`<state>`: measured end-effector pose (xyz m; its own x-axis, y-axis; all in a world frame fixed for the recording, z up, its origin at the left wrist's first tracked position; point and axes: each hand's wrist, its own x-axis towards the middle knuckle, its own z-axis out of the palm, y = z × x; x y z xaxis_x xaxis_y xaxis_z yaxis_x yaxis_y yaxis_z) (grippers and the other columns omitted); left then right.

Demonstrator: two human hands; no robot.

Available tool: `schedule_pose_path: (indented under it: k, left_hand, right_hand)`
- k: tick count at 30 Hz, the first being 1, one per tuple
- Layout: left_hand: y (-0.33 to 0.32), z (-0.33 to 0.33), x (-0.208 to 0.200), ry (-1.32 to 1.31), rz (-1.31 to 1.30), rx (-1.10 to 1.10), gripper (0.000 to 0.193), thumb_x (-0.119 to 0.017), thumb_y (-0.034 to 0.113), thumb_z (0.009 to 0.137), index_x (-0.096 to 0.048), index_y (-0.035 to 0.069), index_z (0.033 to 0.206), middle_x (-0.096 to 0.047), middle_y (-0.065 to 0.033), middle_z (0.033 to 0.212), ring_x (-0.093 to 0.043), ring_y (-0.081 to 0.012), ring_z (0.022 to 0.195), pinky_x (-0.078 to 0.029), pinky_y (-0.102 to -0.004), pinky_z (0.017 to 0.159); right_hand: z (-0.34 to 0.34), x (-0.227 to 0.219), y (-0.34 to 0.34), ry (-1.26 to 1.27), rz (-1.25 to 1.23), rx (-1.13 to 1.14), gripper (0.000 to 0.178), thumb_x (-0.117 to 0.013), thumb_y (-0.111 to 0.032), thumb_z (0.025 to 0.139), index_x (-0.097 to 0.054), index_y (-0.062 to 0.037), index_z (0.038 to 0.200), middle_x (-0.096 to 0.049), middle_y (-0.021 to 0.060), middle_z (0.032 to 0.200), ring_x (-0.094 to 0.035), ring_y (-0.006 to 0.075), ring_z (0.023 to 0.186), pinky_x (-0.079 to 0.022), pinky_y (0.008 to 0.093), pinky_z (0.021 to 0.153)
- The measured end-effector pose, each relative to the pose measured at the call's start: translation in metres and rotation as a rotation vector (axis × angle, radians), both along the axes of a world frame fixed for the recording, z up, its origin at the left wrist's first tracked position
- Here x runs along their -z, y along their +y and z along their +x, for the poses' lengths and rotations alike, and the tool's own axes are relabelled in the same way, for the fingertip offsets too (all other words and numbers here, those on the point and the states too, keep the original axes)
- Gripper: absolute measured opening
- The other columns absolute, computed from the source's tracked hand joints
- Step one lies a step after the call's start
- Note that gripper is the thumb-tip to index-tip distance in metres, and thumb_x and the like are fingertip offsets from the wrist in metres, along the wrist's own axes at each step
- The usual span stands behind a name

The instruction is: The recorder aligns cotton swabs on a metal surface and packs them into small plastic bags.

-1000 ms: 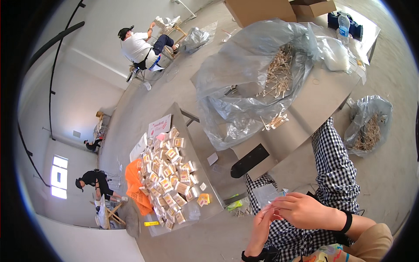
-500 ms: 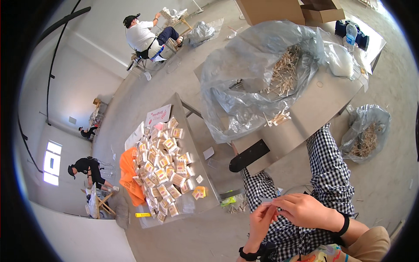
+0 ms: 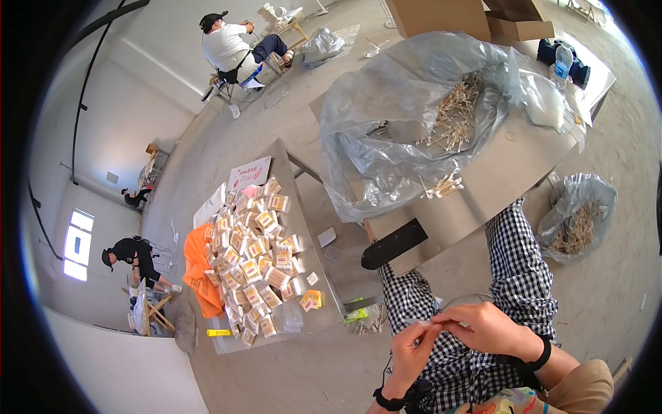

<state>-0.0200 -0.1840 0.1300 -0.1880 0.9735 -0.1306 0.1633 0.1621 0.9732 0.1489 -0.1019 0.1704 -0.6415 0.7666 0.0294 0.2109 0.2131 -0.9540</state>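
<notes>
My left hand [image 3: 412,350] and my right hand [image 3: 486,330] meet above my lap, fingertips pinched together. Between them is a small clear plastic piece [image 3: 422,322], mostly covered by the fingers; its exact kind does not show. Ahead on the metal table, a few loose cotton swabs [image 3: 443,186] lie at the mouth of a big grey plastic bag [image 3: 372,103]. Inside that bag is a heap of swabs [image 3: 456,114]. A black flat strip [image 3: 394,245] juts from the table's near edge. To the left, packed swab bags [image 3: 252,265] are piled on a second table.
Beside the pile lie an orange bag [image 3: 200,276], yellow cards [image 3: 311,299], clear plastic sleeves [image 3: 292,317] and a yellow stick-shaped item [image 3: 218,332]. A grey bag of swabs [image 3: 578,224] stands on the floor at right. Cardboard boxes [image 3: 441,17] are behind; other people [image 3: 231,52] sit or bend far off.
My hands stay together over my lap; the fingers have shifted slightly and less of the plastic shows. The whole view has tilted a little. The far seated person's arm has moved.
</notes>
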Motion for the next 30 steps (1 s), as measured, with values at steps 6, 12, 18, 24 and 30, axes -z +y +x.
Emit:
schedule_pose_path:
  k: [6,12,18,24,30]
  left_hand:
    - [0.010,0.002,-0.011,0.099,0.090,0.087,0.009,-0.067,0.007,0.090,-0.067,-0.002,0.087,-0.060,-0.0023,0.066,-0.051,-0.0055,0.057,-0.038,-0.0217,0.051]
    - [0.013,0.006,-0.009,0.106,0.052,0.095,0.013,-0.065,0.008,0.090,-0.063,0.000,0.081,-0.055,-0.0015,0.063,-0.042,-0.0072,0.053,-0.032,-0.0240,0.047]
    - [0.015,0.000,-0.003,-0.015,-0.222,0.065,0.018,-0.061,0.011,0.092,-0.061,-0.001,0.078,-0.052,-0.0026,0.058,-0.042,-0.0046,0.053,-0.032,-0.0244,0.048]
    - [0.024,0.004,-0.019,0.024,-0.312,0.133,0.017,-0.061,0.009,0.089,-0.063,-0.001,0.076,-0.055,0.0009,0.061,-0.044,-0.0024,0.054,-0.035,-0.0216,0.049]
    - [0.041,-0.002,-0.034,0.783,0.463,0.054,0.036,-0.076,0.014,0.075,-0.063,0.006,0.107,-0.065,-0.0091,0.095,-0.063,-0.0194,0.077,-0.050,-0.0304,0.066]
  right_hand:
    - [0.003,0.004,0.005,0.004,0.015,0.028,0.021,-0.065,-0.004,0.081,-0.068,-0.0035,0.101,-0.069,0.0140,0.080,-0.067,0.0303,0.070,-0.054,0.0353,0.062]
    - [0.002,0.001,0.004,-0.114,0.254,0.074,0.013,-0.064,-0.005,0.079,-0.067,-0.0045,0.092,-0.066,0.0110,0.072,-0.064,0.0294,0.061,-0.051,0.0364,0.053]
    - [0.000,0.009,0.007,-0.275,0.520,0.084,0.018,-0.065,-0.008,0.072,-0.066,-0.0071,0.090,-0.056,0.0044,0.067,-0.060,0.0235,0.058,-0.047,0.0345,0.050]
    - [-0.003,0.017,0.004,-0.417,0.582,0.067,0.022,-0.068,-0.016,0.070,-0.068,-0.0081,0.091,-0.058,0.0038,0.078,-0.062,0.0209,0.069,-0.048,0.0344,0.058]
    - [0.002,0.014,0.008,-0.264,0.225,0.019,0.022,-0.073,-0.030,0.076,-0.072,-0.0089,0.083,-0.065,0.0050,0.080,-0.064,0.0246,0.073,-0.050,0.0358,0.065]
